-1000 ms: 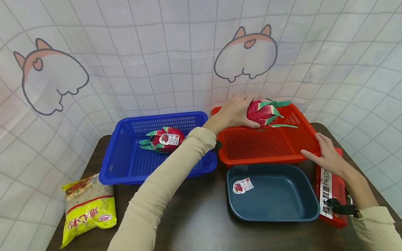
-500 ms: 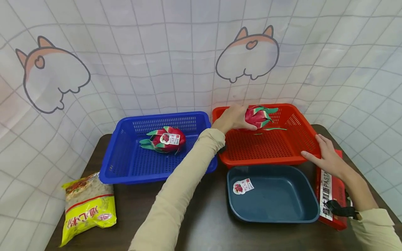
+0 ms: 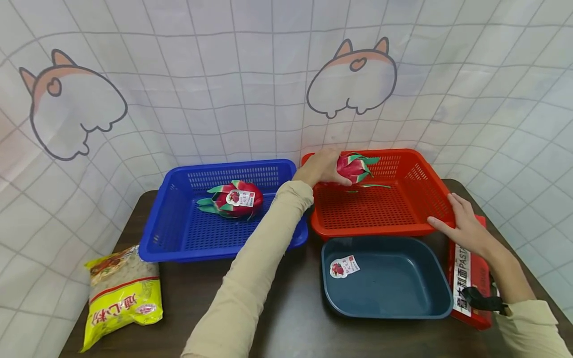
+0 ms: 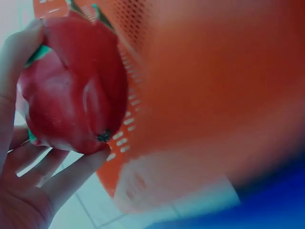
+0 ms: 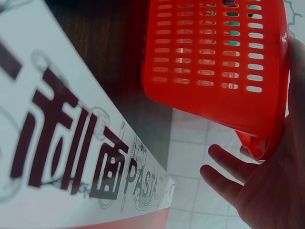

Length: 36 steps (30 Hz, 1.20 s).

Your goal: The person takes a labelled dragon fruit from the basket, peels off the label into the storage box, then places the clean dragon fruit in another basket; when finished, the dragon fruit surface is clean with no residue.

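Observation:
Within the red basket (image 3: 371, 209), at its back left, my left hand (image 3: 320, 166) grips a dragon fruit (image 3: 353, 168) by its rounded end. Green leaf tips point right. In the left wrist view, thumb and fingers curve around the fruit (image 4: 71, 86); whether it touches the basket floor is hard to tell. My right hand (image 3: 465, 223) lies against the right front corner of the red basket, thumb and fingers spread. The right wrist view has its extended fingers (image 5: 224, 183) outside the rim, apart from the wall. Another dragon fruit (image 3: 239, 199) with a label lies in the blue basket (image 3: 192, 238).
A dark teal tray (image 3: 389, 293) with a fruit sticker (image 3: 343, 267) inside stands before the red basket. A red pasta box (image 3: 474, 283) lies beneath my right forearm. At the left of the dark table (image 3: 286, 318) is a yellow bag (image 3: 125, 296).
My left hand has carried the dragon fruit lower and then leftward inside the red basket. The right hand stays at the basket's corner.

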{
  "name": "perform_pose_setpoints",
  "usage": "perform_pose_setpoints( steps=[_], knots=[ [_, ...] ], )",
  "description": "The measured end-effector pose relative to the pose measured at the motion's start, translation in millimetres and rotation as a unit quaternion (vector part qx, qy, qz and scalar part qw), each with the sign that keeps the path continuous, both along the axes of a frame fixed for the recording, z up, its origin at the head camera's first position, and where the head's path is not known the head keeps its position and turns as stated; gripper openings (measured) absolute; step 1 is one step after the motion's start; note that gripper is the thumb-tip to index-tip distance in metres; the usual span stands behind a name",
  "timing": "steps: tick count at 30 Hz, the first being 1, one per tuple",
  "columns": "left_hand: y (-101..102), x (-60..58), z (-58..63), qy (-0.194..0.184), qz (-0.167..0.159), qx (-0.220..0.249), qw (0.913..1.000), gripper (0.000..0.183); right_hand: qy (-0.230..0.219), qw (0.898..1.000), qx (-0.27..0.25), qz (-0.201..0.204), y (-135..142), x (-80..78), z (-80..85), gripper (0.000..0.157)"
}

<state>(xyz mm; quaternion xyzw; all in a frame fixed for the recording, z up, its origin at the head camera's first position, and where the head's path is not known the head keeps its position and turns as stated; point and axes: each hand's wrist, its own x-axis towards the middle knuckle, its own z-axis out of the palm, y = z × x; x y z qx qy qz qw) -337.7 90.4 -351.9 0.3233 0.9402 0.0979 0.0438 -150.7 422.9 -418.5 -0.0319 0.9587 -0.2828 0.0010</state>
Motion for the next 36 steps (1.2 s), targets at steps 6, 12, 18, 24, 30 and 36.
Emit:
perform_pose_setpoints(
  steps=[6, 12, 18, 24, 30, 36],
  knots=[
    [10.1, 2.4, -4.4, -0.041, 0.023, 0.030, 0.9984, 0.061, -0.001, 1.000, -0.003, 0.000, -1.0, 0.0, -0.6, 0.093],
    [20.4, 7.8, -11.8, -0.078, 0.062, 0.059, 0.9932, 0.068, 0.002, 1.000, 0.001, -0.001, -0.7, 2.3, 2.2, 0.093],
    [20.1, 8.9, -21.3, -0.074, 0.082, 0.056, 0.9923, 0.066, -0.003, 1.000, 0.000, 0.000, -1.2, 1.8, 2.2, 0.093],
    [17.8, 13.5, -23.9, -0.083, 0.090, 0.031, 0.9920, 0.053, -0.006, 1.000, 0.004, 0.002, -0.5, 0.3, 1.5, 0.094],
    [19.4, 25.5, -15.4, -0.104, 0.106, -0.019, 0.9887, 0.058, -0.005, 1.000, 0.005, 0.000, 0.3, 0.3, -0.4, 0.094],
    [20.8, 35.7, -5.7, -0.133, 0.099, -0.114, 0.9794, 0.082, -0.004, 1.000, 0.016, 0.002, -0.6, -1.0, 1.2, 0.094]
  ],
)
